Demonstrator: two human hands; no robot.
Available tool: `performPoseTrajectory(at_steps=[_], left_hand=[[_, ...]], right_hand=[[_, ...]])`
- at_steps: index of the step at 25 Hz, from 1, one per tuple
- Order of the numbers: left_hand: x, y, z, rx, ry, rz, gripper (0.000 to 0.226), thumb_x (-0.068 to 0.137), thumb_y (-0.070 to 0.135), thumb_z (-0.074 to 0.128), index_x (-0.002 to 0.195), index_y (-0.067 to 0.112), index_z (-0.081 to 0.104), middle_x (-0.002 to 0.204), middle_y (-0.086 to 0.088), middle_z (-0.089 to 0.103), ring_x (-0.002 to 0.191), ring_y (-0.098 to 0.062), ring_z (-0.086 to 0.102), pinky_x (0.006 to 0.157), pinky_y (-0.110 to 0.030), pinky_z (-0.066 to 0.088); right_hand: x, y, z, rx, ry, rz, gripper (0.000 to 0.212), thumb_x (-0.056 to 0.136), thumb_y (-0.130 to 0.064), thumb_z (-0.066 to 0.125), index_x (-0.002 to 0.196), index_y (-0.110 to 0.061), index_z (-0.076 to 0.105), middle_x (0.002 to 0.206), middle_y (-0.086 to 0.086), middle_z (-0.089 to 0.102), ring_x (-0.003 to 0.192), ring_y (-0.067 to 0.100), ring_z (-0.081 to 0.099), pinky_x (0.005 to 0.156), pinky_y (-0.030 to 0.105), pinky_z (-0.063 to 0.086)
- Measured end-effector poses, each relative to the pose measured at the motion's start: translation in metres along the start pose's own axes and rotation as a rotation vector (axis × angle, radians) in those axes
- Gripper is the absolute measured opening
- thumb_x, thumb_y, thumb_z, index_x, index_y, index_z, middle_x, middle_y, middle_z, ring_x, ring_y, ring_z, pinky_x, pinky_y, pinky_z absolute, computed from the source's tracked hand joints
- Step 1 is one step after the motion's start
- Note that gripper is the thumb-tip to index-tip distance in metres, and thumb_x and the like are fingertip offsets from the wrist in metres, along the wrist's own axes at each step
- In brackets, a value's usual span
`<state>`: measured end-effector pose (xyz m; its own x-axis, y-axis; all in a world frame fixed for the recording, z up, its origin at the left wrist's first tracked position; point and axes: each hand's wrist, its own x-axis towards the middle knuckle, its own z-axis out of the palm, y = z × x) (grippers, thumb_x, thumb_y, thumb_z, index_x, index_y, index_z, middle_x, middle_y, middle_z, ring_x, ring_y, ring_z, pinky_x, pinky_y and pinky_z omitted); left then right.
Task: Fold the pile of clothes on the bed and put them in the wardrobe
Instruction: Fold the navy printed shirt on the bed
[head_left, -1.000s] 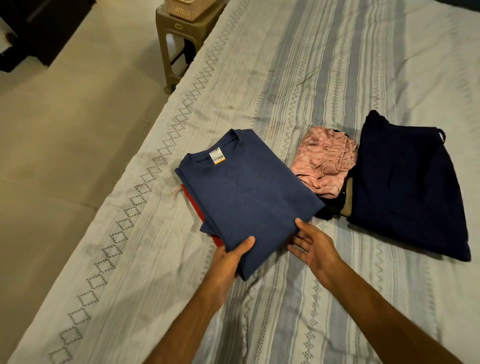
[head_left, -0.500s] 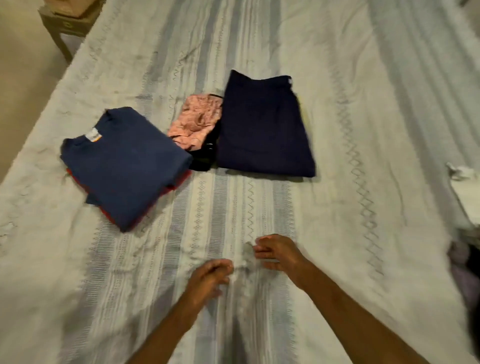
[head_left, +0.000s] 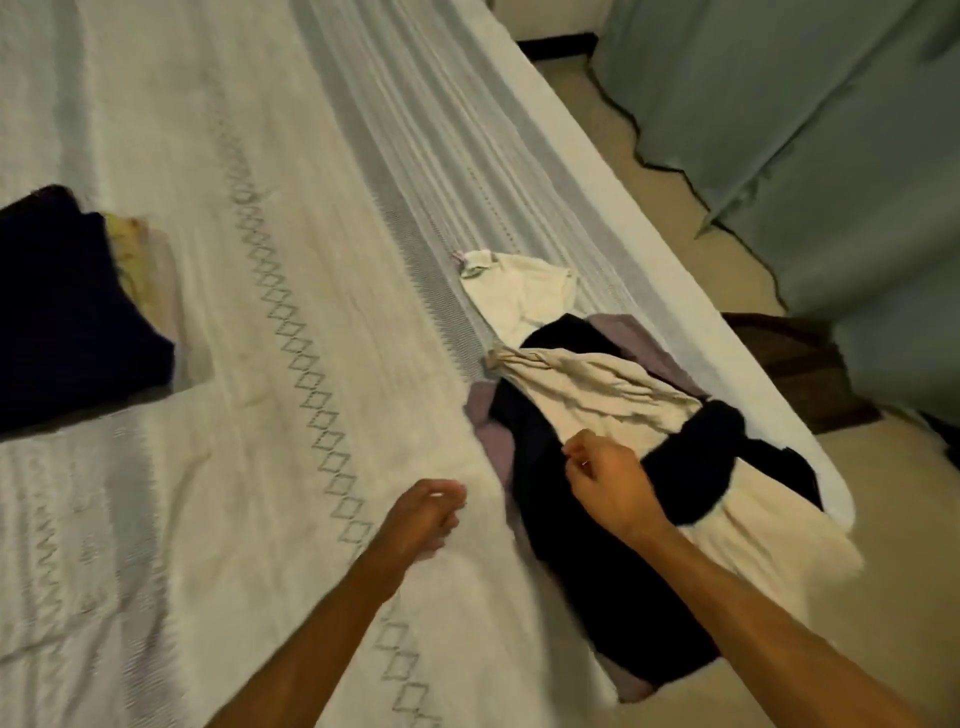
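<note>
A pile of unfolded clothes lies at the bed's right edge: a white top (head_left: 519, 288), a cream garment (head_left: 597, 400), black cloth (head_left: 587, 571) and a bit of mauve fabric (head_left: 485, 431). My right hand (head_left: 608, 486) hovers over the black cloth beside the cream garment, fingers loosely curled, holding nothing. Over the bedspread just left of the pile is my left hand (head_left: 423, 514), also loosely curled with nothing in it. A folded dark navy garment (head_left: 62, 312) sits at the far left, with pale yellow cloth (head_left: 127, 244) showing from under it.
The bed (head_left: 249, 260) wears a white and grey patterned spread. Beyond its right edge is beige floor (head_left: 727, 249), a teal curtain (head_left: 810, 135) and a dark brown mat (head_left: 800, 364).
The view has swung right from the folded blue shirt and pink clothes to the unfolded pile. Both hands moved right with it; my right hand is now over the pile.
</note>
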<state>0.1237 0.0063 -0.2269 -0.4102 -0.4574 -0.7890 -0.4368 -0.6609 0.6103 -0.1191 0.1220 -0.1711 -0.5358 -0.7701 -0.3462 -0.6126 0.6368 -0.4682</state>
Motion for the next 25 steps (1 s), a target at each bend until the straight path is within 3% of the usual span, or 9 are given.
performPoseTrajectory(at_steps=[2, 5, 7, 11, 14, 17, 19, 21, 25], left_hand=[[0.013, 0.023, 0.055, 0.104, -0.02, 0.098, 0.041, 0.08, 0.05, 0.082, 0.113, 0.031, 0.068, 0.093, -0.002, 0.074, 0.076, -0.017, 0.063, 0.066, -0.032, 0.047], [0.035, 0.047, 0.112, 0.315, -0.057, 0.228, 0.045, 0.091, 0.038, 0.079, 0.131, 0.034, 0.057, 0.118, -0.002, 0.07, 0.105, -0.017, 0.068, 0.085, -0.027, 0.052], [0.051, 0.055, 0.132, 0.519, -0.058, 0.308, 0.056, 0.092, 0.033, 0.08, 0.14, 0.033, 0.053, 0.122, -0.005, 0.063, 0.11, -0.016, 0.063, 0.086, -0.024, 0.049], [0.069, 0.055, 0.15, 0.922, 0.012, 0.408, 0.073, 0.09, 0.031, 0.08, 0.152, 0.031, 0.042, 0.121, -0.005, 0.052, 0.106, -0.016, 0.057, 0.095, -0.028, 0.045], [0.077, 0.05, 0.148, 1.135, 0.072, 0.403, 0.062, 0.086, 0.047, 0.08, 0.138, 0.028, 0.05, 0.116, -0.002, 0.055, 0.107, -0.02, 0.06, 0.092, -0.038, 0.053], [0.071, 0.042, 0.139, 1.406, 0.112, 0.458, 0.041, 0.091, 0.061, 0.067, 0.108, 0.024, 0.057, 0.11, 0.001, 0.056, 0.104, -0.021, 0.057, 0.08, -0.038, 0.051], [0.066, 0.035, 0.131, 1.349, 0.092, 0.49, 0.034, 0.099, 0.057, 0.059, 0.092, 0.025, 0.056, 0.101, 0.003, 0.062, 0.095, -0.021, 0.062, 0.074, -0.037, 0.051], [0.063, 0.028, 0.119, 1.141, 0.074, 0.521, 0.037, 0.099, 0.057, 0.06, 0.08, 0.025, 0.054, 0.081, 0.008, 0.065, 0.078, -0.015, 0.064, 0.066, -0.036, 0.05], [0.051, 0.024, 0.088, 0.852, -0.002, 0.618, 0.031, 0.094, 0.042, 0.075, 0.072, 0.023, 0.064, 0.065, 0.004, 0.065, 0.066, -0.015, 0.062, 0.06, -0.028, 0.046]], right_hand=[[0.002, 0.046, -0.029, -0.102, 0.081, 0.03, 0.035, 0.094, -0.03, 0.064, 0.128, -0.022, 0.059, 0.123, 0.001, 0.064, 0.11, 0.024, 0.063, 0.08, 0.038, 0.054], [0.012, 0.099, -0.04, -0.274, -0.053, 0.079, 0.052, 0.094, -0.045, 0.063, 0.14, -0.026, 0.051, 0.136, 0.005, 0.053, 0.122, 0.029, 0.054, 0.089, 0.045, 0.054], [0.017, 0.111, -0.03, -0.371, -0.118, 0.093, 0.048, 0.096, -0.051, 0.059, 0.138, -0.029, 0.05, 0.136, 0.005, 0.047, 0.123, 0.03, 0.05, 0.093, 0.046, 0.05], [0.03, 0.102, -0.011, -0.382, -0.012, 0.007, 0.03, 0.099, -0.038, 0.057, 0.126, -0.024, 0.058, 0.126, 0.006, 0.051, 0.118, 0.031, 0.053, 0.09, 0.044, 0.043], [0.035, 0.104, -0.008, -0.393, 0.015, -0.049, 0.023, 0.096, -0.031, 0.061, 0.116, -0.021, 0.062, 0.117, 0.005, 0.057, 0.115, 0.031, 0.055, 0.088, 0.045, 0.042], [0.025, 0.113, -0.014, -0.49, 0.081, -0.181, 0.033, 0.087, -0.045, 0.061, 0.106, -0.019, 0.064, 0.111, 0.006, 0.06, 0.109, 0.031, 0.057, 0.092, 0.051, 0.043], [0.013, 0.126, -0.019, -0.51, 0.092, -0.269, 0.042, 0.082, -0.051, 0.058, 0.11, -0.019, 0.061, 0.111, 0.005, 0.062, 0.109, 0.028, 0.058, 0.105, 0.058, 0.04], [0.003, 0.143, -0.027, -0.537, 0.094, -0.311, 0.045, 0.081, -0.049, 0.057, 0.114, -0.019, 0.059, 0.109, 0.002, 0.063, 0.106, 0.026, 0.06, 0.11, 0.061, 0.035], [-0.01, 0.16, -0.046, -0.613, 0.149, -0.288, 0.033, 0.095, -0.047, 0.044, 0.104, -0.02, 0.06, 0.095, 0.001, 0.067, 0.094, 0.029, 0.063, 0.097, 0.05, 0.039]])
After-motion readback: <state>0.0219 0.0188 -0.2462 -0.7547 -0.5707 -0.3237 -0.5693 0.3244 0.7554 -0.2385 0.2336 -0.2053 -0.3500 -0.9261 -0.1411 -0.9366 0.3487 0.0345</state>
